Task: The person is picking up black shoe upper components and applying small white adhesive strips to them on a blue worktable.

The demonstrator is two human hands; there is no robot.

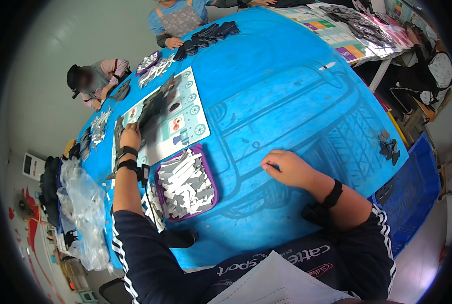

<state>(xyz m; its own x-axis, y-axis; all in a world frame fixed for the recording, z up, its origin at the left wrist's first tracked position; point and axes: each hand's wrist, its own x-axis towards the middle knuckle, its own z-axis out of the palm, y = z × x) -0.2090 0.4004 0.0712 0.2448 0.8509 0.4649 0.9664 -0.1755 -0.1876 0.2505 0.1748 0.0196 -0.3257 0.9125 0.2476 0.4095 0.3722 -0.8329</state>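
My left hand (130, 136) reaches over a printed sheet (198, 117) on the left of the table, its fingers closed at the edge of a dark grey flat piece (151, 109). That piece is partly raised and slightly blurred, and it casts a shadow on the sheet. Between my arms stands a purple basket (215, 188) filled with white and grey strips (185, 185). My right hand (287, 168) hovers above the blue tabletop with its fingers curled and the thumb close to them. Whether anything small is pinched there does not show.
A blue table covering (281, 91) bears dark pieces (208, 38) at the far side and small dark scraps (388, 147) at the right corner. Two people sit across and to the left. Clear plastic bags (81, 213) hang at the left; a blue crate (413, 182) stands at the right.
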